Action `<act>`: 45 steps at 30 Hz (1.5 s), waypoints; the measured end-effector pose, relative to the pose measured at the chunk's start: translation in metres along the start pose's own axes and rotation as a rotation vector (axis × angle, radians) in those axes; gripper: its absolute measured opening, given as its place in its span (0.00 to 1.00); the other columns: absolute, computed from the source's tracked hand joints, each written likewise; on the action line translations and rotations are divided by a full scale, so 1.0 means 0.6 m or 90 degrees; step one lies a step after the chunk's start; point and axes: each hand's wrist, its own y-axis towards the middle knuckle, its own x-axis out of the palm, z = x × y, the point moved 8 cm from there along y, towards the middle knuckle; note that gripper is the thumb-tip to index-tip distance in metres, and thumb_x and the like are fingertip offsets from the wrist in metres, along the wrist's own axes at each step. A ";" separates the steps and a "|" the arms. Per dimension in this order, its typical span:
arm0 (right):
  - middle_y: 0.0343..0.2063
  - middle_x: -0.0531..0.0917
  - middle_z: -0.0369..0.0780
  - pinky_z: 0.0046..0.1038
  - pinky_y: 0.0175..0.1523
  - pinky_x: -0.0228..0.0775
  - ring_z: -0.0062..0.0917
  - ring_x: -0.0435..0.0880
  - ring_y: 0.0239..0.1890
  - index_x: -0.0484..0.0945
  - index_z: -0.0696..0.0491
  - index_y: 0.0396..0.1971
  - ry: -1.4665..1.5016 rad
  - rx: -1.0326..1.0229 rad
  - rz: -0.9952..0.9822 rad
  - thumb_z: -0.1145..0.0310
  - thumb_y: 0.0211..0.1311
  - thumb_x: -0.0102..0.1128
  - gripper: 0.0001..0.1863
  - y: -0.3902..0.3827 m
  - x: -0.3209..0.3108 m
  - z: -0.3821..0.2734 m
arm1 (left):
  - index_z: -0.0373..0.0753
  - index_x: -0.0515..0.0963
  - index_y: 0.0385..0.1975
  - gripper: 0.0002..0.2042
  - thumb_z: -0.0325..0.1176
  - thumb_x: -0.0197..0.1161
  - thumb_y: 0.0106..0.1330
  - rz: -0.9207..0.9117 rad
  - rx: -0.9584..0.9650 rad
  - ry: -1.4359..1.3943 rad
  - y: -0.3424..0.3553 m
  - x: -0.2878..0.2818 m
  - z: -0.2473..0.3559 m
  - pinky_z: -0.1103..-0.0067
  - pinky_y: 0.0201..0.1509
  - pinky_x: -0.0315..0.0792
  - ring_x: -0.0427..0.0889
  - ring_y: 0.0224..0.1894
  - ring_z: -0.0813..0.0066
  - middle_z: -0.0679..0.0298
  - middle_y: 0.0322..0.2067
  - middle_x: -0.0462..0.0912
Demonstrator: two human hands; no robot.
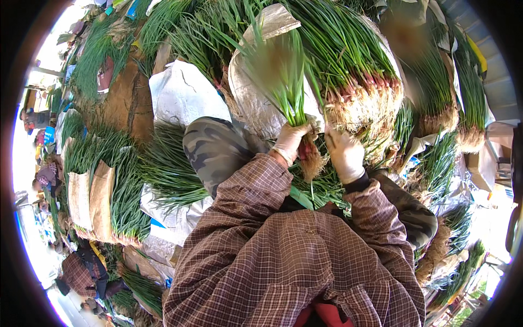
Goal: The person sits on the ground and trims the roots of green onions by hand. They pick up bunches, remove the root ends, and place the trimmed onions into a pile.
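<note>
My left hand, in a pale glove, is closed around a bunch of green onions. The leaves point up and away from me, and the reddish bases with tangled roots hang below the fist. Just right of it, my right hand, also gloved, has its fingers curled together close to the bunch; what they pinch, if anything, is too small to make out. Beyond the right hand lies a large pile of green onions, its roots toward me. Loose green leaves lie between my legs, below both hands.
A white sack lies beyond my left knee. More green onion bundles lie at the left, some wrapped in brown card. Further root-ended bundles stand at the right. Another person in a checked garment is at the lower left.
</note>
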 end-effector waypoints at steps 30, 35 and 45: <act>0.22 0.82 0.48 0.36 0.33 0.72 0.37 0.82 0.25 0.80 0.58 0.33 0.609 0.498 -0.093 0.55 0.64 0.60 0.18 0.012 0.138 0.064 | 0.30 0.76 0.27 0.05 0.25 0.65 0.57 0.111 -0.011 0.201 -0.044 0.004 -0.015 0.76 0.08 0.65 0.75 0.09 0.70 0.57 0.15 0.79; 0.25 0.82 0.38 0.29 0.34 0.71 0.28 0.80 0.26 0.80 0.56 0.30 0.773 0.526 0.017 0.62 0.65 0.59 0.12 0.018 0.112 0.041 | 0.34 0.80 0.29 0.07 0.31 0.62 0.62 0.037 -0.168 0.119 -0.051 0.019 -0.026 0.78 0.13 0.70 0.77 0.12 0.72 0.59 0.17 0.80; 0.38 0.85 0.41 0.31 0.46 0.75 0.29 0.84 0.41 0.81 0.49 0.46 0.238 0.221 -0.533 0.52 0.69 0.49 0.19 -0.061 0.101 0.093 | 0.39 0.76 0.34 0.10 0.39 0.57 0.69 -0.163 -0.204 -0.103 -0.039 0.027 -0.003 0.84 0.20 0.68 0.74 0.20 0.82 0.70 0.23 0.76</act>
